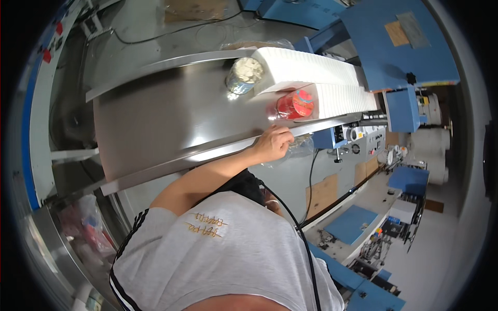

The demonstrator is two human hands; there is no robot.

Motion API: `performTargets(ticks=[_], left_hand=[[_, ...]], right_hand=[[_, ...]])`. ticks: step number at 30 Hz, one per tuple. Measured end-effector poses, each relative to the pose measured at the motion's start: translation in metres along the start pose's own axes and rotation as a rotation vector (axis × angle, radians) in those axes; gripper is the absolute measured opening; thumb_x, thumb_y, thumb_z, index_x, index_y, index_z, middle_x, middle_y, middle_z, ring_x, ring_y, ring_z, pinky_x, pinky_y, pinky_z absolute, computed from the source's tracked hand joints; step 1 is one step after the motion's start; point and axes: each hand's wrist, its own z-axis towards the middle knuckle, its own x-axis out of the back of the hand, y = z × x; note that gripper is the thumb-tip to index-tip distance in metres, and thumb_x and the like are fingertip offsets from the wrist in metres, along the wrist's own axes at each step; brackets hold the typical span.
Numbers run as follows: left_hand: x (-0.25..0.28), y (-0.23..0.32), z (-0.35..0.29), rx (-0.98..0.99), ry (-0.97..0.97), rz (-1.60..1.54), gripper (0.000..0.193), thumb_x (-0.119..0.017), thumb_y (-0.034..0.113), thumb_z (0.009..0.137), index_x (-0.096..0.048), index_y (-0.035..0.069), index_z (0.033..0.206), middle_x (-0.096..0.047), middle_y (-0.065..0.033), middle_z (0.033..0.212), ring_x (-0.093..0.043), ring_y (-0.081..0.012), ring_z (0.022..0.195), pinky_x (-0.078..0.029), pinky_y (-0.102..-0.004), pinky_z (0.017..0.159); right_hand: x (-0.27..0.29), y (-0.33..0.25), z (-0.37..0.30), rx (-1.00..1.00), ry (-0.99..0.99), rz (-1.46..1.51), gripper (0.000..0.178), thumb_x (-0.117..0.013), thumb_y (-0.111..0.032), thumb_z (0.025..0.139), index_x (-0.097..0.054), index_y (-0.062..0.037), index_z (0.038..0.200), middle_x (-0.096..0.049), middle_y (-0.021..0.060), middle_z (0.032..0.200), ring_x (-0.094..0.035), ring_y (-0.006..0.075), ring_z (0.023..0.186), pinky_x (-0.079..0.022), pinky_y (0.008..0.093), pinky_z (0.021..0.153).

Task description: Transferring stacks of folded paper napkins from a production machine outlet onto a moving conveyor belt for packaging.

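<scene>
My left hand [274, 142] lies at the near rim of a long metal trough-like table [171, 114], its fingers curled in. Whatever they may hold is hidden. Just beyond it, a red round tub [295, 105] in shiny clear film lies on the metal. Farther back stands a clear-walled container [244, 75] with crumpled off-white stuff at its top. Two long rows of nested white ribbed pieces [311, 70] stretch right from these two. Of my right hand [273, 203], only a bit of skin shows low by my body, beside a dark cloth; its fingers are hidden.
A clear plastic bag [302, 147] hangs below the table's near rim. A black cable [306, 243] runs down over my shirt. Blue machine housings [399, 46] stand at the right end. On the right, a workbench [340, 243] holds tools and blue sheets. Brown cardboard [321, 197] lies on the floor.
</scene>
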Motion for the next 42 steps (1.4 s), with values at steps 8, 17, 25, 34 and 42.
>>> performTargets(ticks=[8,17,25,34,42], left_hand=[[0.009,0.002,0.003,0.171,0.088,-0.136,0.015,-0.051,-0.006,0.070,-0.059,0.003,0.078,-0.060,-0.0096,0.080,-0.059,-0.0310,0.075,-0.047,-0.0409,0.067],[0.098,0.026,0.029,0.433,-0.230,0.248,0.026,-0.055,0.002,0.077,-0.059,0.008,0.102,-0.055,-0.0123,0.100,-0.058,-0.0334,0.089,-0.048,-0.0434,0.075],[0.129,-0.006,0.081,0.189,0.081,0.707,0.050,-0.071,0.013,0.071,-0.054,0.005,0.117,-0.043,-0.0178,0.125,-0.044,-0.0334,0.112,-0.039,-0.0445,0.090],[0.136,-0.045,0.068,0.266,0.013,0.601,0.057,-0.074,0.015,0.072,-0.052,0.007,0.124,-0.035,-0.0202,0.137,-0.038,-0.0363,0.124,-0.036,-0.0457,0.100],[0.138,-0.058,0.065,0.243,0.077,0.552,0.054,-0.070,0.013,0.075,-0.051,0.011,0.126,-0.032,-0.0196,0.141,-0.037,-0.0370,0.127,-0.035,-0.0459,0.102]], right_hand=[[0.075,-0.154,-0.021,0.131,0.343,-0.204,0.026,-0.059,-0.026,0.091,-0.065,-0.0037,0.101,-0.067,0.0050,0.077,-0.063,0.0123,0.064,-0.049,0.0252,0.058],[0.084,-0.327,-0.059,0.572,0.709,-0.350,0.025,-0.060,-0.025,0.091,-0.064,-0.0005,0.093,-0.064,0.0107,0.072,-0.062,0.0149,0.063,-0.050,0.0292,0.063],[0.117,-0.396,-0.028,0.754,0.984,-0.578,0.034,-0.074,-0.023,0.079,-0.060,-0.0015,0.100,-0.058,0.0103,0.083,-0.057,0.0208,0.063,-0.048,0.0319,0.059],[0.140,-0.397,-0.011,0.684,0.977,-0.595,0.031,-0.078,-0.018,0.075,-0.060,-0.0007,0.094,-0.059,0.0102,0.081,-0.057,0.0210,0.068,-0.049,0.0328,0.062],[0.143,-0.399,-0.011,0.633,0.966,-0.628,0.032,-0.077,-0.021,0.075,-0.061,-0.0009,0.093,-0.058,0.0112,0.085,-0.057,0.0215,0.070,-0.048,0.0332,0.062]])
